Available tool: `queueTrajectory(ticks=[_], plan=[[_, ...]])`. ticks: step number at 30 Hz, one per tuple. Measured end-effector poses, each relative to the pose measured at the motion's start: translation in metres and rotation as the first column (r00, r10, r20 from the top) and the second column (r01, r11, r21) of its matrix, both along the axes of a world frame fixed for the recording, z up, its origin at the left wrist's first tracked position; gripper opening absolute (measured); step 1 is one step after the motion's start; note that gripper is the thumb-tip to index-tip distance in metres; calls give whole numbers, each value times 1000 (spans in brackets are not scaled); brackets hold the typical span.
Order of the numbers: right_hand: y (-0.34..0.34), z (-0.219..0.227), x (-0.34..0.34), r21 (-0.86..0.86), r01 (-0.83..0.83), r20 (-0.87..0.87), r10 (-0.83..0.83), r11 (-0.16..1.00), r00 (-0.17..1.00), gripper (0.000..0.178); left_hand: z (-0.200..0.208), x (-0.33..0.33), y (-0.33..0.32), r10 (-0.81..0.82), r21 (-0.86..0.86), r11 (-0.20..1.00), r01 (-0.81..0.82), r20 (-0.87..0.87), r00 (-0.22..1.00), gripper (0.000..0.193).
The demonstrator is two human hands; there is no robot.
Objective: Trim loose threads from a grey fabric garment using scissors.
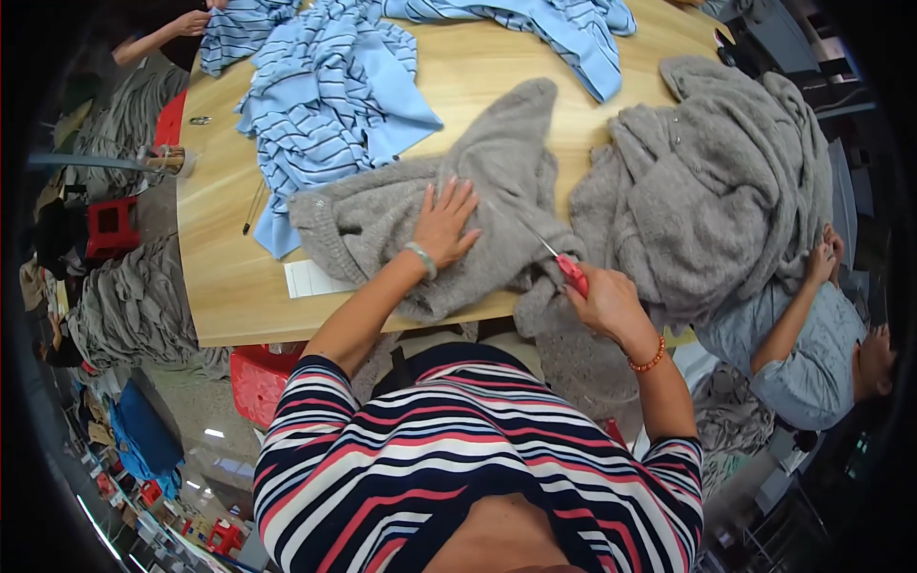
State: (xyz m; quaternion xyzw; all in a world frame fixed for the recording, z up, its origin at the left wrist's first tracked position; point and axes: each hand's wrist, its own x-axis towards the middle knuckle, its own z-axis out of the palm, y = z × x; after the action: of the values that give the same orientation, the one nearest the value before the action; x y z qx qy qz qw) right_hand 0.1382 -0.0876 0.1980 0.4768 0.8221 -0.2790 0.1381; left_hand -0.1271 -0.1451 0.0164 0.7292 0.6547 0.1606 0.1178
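A grey knitted sweater (501, 177) lies spread on the table in front of me, with a ribbed edge at its left end. My left hand (446, 227) rests flat on it, fingers spread. My right hand (611, 304) is closed around small red-handled scissors (573, 275), beside the sweater's right part. Their thin metal tip points up and left and touches or hovers just over the knit; I cannot tell which. The fingers partly cover the handle.
A heap of grey knitwear (707, 191) covers the table's right side, with a co-worker (798, 334) beside it. Blue striped garments (320, 105) lie at the far side. A pen (253, 208) and a white paper slip (315, 279) are at left. A red stool (260, 382) stands below the table edge.
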Motion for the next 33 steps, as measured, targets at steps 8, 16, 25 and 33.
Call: queueTrajectory(ticks=[8, 16, 25, 33], plan=[[-25, -10, -27, -80, -249, -61, 245, 965, 968, 29, -35, -16, -12, 227, -218, 971, -100, 970, 90, 40], [-49, -26, -34, -75, -339, -121, 328, 938, 937, 28, -33, -20, -26, 220, -269, 942, -203, 947, -233, 36], [-60, -24, -38, -65, -402, -129, 392, 913, 911, 28, -17, -17, -109, 222, -112, 971, -211, 93, 971, 65], [-47, -22, -33, 14, -311, -214, 307, 950, 927, 25, 29, -48, -86, 477, -91, 848, -522, -302, 826, 110]])
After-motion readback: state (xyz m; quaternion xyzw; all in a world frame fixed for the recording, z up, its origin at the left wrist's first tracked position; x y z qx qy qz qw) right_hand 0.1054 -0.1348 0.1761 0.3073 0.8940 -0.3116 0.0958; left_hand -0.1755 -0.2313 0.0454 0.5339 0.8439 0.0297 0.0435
